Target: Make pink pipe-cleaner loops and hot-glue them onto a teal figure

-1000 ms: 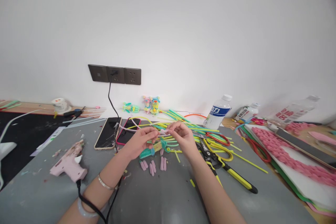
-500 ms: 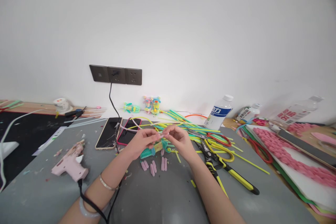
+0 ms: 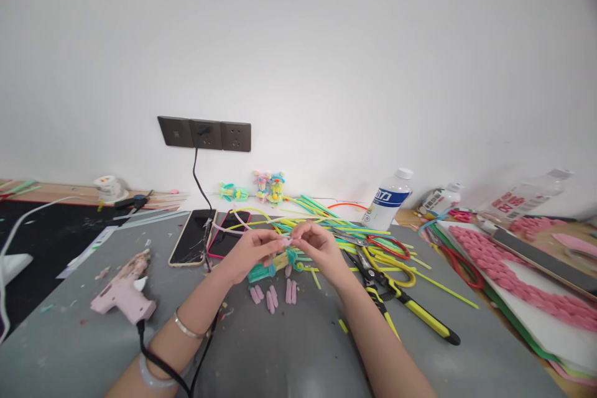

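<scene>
Over the middle of the mat, my left hand (image 3: 252,254) and my right hand (image 3: 321,251) meet fingertip to fingertip. Both are closed in a pinch on a short lilac pipe cleaner (image 3: 287,242), mostly hidden by the fingers. Just below and behind them lies a pipe cleaner figure (image 3: 262,272) in teal and yellow, partly covered by my left hand. Nearer to me, several folded lilac pipe cleaner pieces (image 3: 291,291) rest in small groups on the grey mat (image 3: 270,354).
Loose yellow and green pipe cleaners (image 3: 321,217) spread behind my hands. To the right are yellow-black pliers (image 3: 426,317), red-handled scissors (image 3: 389,247) and a bottle (image 3: 388,199). A pink glue gun (image 3: 125,298) with its cord and two phones (image 3: 192,239) lie left.
My hands stay in almost the same place. The lilac pipe cleaner has shifted slightly between my fingertips, and less of its length shows.
</scene>
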`<act>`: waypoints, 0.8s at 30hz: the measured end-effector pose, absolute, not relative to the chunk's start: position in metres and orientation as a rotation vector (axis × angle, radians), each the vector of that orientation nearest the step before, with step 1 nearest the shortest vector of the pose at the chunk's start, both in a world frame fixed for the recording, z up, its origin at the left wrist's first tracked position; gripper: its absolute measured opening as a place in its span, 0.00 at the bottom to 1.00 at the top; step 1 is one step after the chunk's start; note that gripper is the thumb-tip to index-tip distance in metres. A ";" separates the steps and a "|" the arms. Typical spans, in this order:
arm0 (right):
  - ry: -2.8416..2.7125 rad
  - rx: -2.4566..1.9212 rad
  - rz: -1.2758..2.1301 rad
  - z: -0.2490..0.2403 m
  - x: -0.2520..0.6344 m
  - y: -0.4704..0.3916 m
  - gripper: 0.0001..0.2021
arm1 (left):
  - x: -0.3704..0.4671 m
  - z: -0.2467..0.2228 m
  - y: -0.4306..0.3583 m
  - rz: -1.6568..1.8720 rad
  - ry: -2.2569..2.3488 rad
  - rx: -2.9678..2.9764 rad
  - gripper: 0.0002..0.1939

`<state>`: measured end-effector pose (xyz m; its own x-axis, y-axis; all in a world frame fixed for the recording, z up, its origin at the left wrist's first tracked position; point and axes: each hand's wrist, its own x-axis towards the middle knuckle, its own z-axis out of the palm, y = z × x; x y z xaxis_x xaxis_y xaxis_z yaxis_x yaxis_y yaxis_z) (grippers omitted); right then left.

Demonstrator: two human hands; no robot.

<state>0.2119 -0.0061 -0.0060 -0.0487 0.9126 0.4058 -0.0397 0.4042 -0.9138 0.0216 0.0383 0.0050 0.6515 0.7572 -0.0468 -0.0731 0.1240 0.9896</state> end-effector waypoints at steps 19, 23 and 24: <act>-1.510 -0.809 0.829 -0.008 0.207 -0.006 0.06 | 0.028 0.006 0.034 0.784 0.688 1.129 0.21; -1.512 -0.841 0.852 -0.008 0.209 -0.007 0.05 | 0.027 0.007 0.035 0.787 0.686 1.190 0.21; -1.515 -0.853 0.854 -0.009 0.210 -0.007 0.05 | 0.026 0.007 0.035 0.787 0.682 1.229 0.20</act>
